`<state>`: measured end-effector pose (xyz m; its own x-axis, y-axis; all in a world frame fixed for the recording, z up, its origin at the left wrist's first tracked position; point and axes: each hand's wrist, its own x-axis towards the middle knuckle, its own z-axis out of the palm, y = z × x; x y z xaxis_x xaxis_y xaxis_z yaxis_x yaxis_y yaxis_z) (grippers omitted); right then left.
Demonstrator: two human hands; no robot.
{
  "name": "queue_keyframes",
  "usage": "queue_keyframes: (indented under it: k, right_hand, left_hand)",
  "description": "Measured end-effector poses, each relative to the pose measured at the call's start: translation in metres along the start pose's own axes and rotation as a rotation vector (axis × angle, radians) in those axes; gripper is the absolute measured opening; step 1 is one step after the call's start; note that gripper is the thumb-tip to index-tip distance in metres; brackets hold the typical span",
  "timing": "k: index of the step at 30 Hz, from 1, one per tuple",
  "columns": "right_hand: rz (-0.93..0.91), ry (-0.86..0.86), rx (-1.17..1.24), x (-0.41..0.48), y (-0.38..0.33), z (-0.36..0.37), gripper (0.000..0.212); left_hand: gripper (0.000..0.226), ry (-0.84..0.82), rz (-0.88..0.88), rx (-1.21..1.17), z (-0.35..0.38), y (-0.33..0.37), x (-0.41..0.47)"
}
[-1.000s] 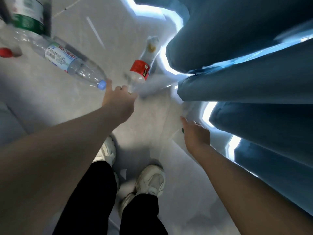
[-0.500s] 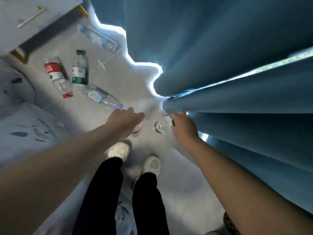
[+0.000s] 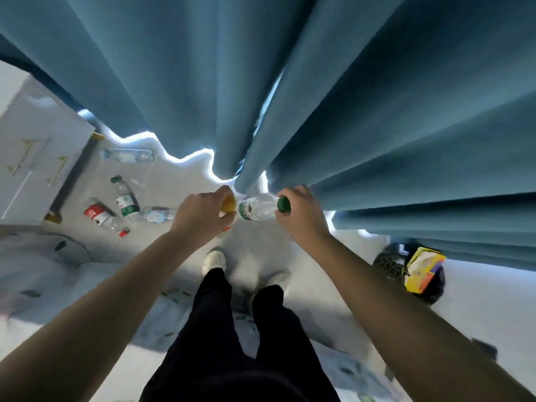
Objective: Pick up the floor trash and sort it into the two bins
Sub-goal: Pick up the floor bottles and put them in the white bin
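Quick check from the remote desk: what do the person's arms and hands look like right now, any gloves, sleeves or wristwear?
Both arms are bare along all that shows, with no sleeve in view. The left hand and the right hand wear no gloves, and no watch, band or ring is visible. Below them show black trousers and pale shoes.

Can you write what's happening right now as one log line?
left hand: holds yellow-capped bottle | right hand: holds green-capped bottle | floor: four bottles left

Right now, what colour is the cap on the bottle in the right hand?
Green: the cap sits by the right hand, clearest in the head view.
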<state>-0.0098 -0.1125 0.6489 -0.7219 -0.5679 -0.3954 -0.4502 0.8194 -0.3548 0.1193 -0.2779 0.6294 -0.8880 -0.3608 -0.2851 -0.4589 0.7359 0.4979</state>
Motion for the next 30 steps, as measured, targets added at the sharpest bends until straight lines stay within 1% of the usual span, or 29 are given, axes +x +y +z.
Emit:
queue_keyframes:
  k: [2,7,11,16,21,27,30]
  right_hand:
    - [0.036,0.056,0.066,-0.029,0.010,-0.015,0.031]
    - [0.190,0.196,0.209,-0.091,0.052,-0.039,0.028]
    - [0.302,0.287,0.286,-0.142,0.104,-0.053,0.032]
    - [0.401,0.386,0.344,-0.211,0.178,-0.062,0.033]
    - [0.492,0.473,0.431,-0.273,0.245,-0.065,0.037]
    - [0.628,0.604,0.514,-0.330,0.317,-0.073,0.034]
    - [0.716,0.679,0.541,-0.358,0.355,-0.073,0.034]
  left_hand:
    - [0.029,0.029,0.039,-0.014,-0.008,0.025,-0.013]
    - [0.027,0.030,0.138,-0.033,-0.005,0.084,-0.030]
    - [0.028,0.044,0.259,-0.027,0.017,0.137,-0.041]
    - [0.028,0.004,0.299,-0.041,0.056,0.217,-0.062]
    - [0.025,0.013,0.388,-0.066,0.091,0.305,-0.084]
    - [0.029,-0.062,0.556,-0.088,0.136,0.392,-0.092]
    - [0.029,-0.140,0.629,-0.065,0.161,0.432,-0.091]
